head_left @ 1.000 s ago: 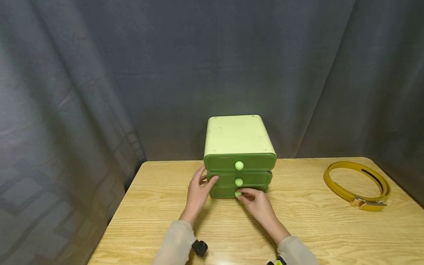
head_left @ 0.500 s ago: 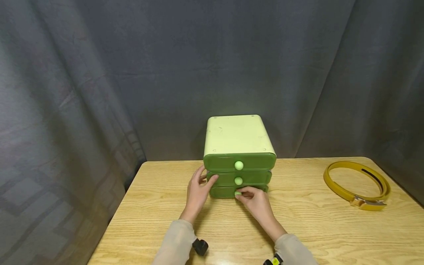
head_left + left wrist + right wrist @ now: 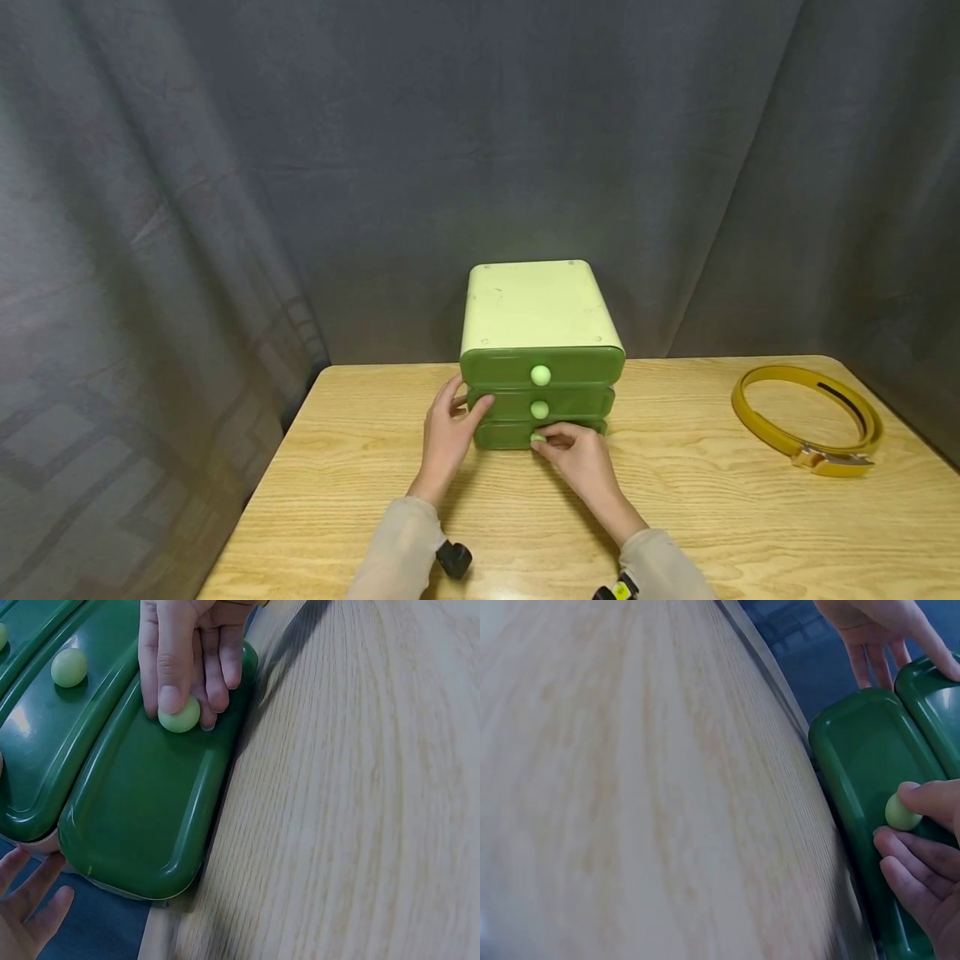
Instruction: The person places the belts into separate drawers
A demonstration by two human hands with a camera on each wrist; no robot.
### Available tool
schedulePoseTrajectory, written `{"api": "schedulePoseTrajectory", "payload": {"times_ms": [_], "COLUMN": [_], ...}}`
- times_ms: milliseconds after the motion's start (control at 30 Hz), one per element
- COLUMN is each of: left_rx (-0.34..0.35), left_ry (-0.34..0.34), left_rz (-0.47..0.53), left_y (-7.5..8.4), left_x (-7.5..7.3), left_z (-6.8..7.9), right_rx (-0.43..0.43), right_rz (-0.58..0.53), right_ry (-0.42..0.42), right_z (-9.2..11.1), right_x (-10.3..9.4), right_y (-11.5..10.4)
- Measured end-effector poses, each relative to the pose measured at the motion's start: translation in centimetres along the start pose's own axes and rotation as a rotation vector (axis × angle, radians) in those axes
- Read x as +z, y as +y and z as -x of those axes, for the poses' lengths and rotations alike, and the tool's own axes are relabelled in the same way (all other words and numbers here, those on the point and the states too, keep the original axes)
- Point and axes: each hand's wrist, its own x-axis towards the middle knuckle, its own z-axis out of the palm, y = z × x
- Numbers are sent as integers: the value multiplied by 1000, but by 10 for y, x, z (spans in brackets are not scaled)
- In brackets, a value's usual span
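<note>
A small cabinet (image 3: 537,304) with a pale green top and dark green drawers stands near the table's back edge. My left hand (image 3: 447,433) rests at its left side, thumb on the front of the middle drawer (image 3: 45,742) and straight, spread fingers along the side. Lower down, my right hand (image 3: 581,462) pinches the pale round knob (image 3: 180,716) of the bottom drawer (image 3: 877,750) between thumb and fingers. All the drawer fronts look close against the cabinet; whether the lower two sit fully in, I cannot tell.
A coiled yellow belt (image 3: 765,425) with a metal buckle lies at the right on the wooden table (image 3: 690,492). Dark grey curtains (image 3: 420,150) hang behind and at the left. A black device (image 3: 453,560) is worn on the left wrist.
The middle drawer has slid slightly inward. My right hand and forearm have shifted a little to the left, still pinching the bottom knob. My left hand stays almost still.
</note>
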Motion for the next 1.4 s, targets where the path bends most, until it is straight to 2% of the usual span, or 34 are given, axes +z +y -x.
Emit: {"api": "schedulePoseTrajectory", "payload": {"times_ms": [300,533,900,1167,1400], "left_rx": [-37,-36,-61,-38,-59], "left_ry": [-28,-32,-28,11,-8], "left_rz": [57,73,91,87,84], "left_y": [3,3,5,3,4], "left_x": [2,4,5,4,0], "left_z": [1,3,5,4,0], "right_rx": [22,59,24,-18,-8], "right_rz": [10,14,28,19,19], "right_ry": [10,13,34,8,2], "right_z": [2,3,7,12,14], "right_x": [-3,-4,-3,-2,-2], "right_y": [-2,-2,0,-6,-8]}}
